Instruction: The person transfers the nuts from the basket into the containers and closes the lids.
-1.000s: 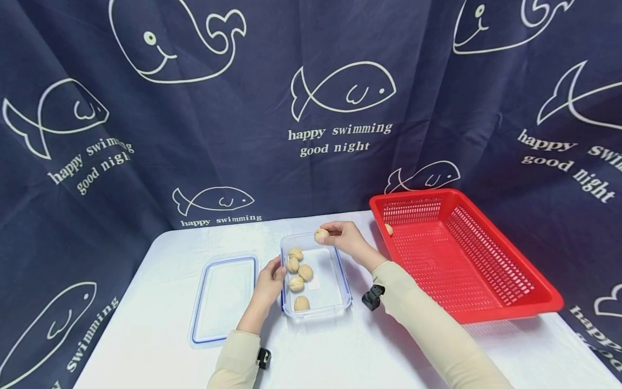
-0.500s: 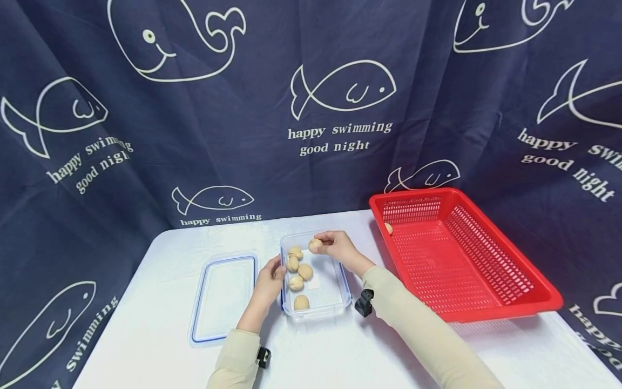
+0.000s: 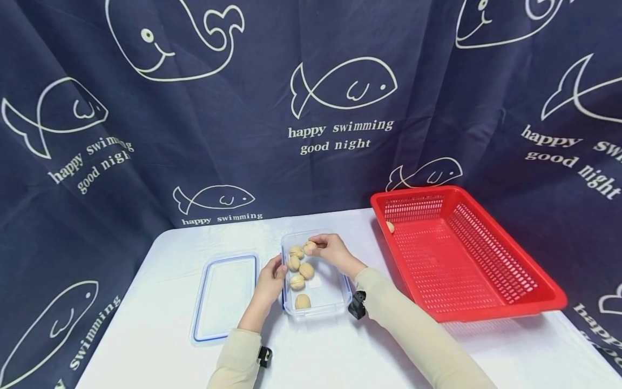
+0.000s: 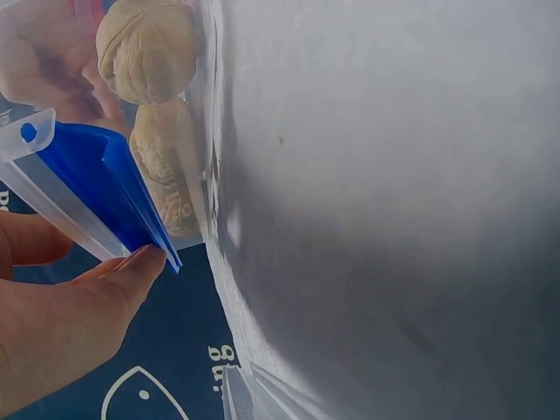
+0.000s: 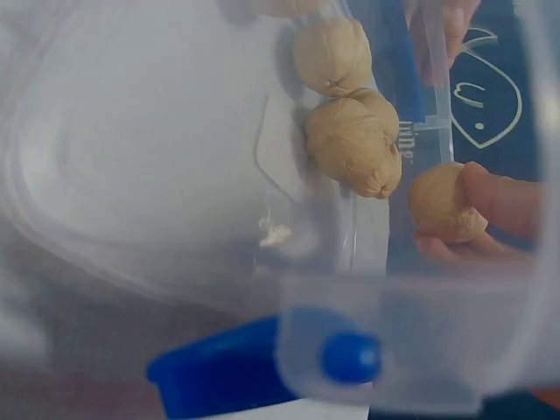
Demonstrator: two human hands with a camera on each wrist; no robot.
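Note:
A clear plastic food container with blue clip locks stands mid-table, several walnuts lying along its left side. My left hand grips its left wall; in the left wrist view the thumb presses on the blue clip. Over the container's far part, my right hand pinches one walnut between thumb and fingertips, close to the farthest walnut inside. The right wrist view shows that pinched walnut through the clear wall.
Left of the container lies its clear lid with a blue seal. At the right, a red plastic basket holds a walnut at its far left side. Behind the white table hangs a dark blue curtain.
My right hand has carried its walnut left and slightly nearer, from above the far rim to beside the walnuts in the container. The left hand stays on the container's wall.

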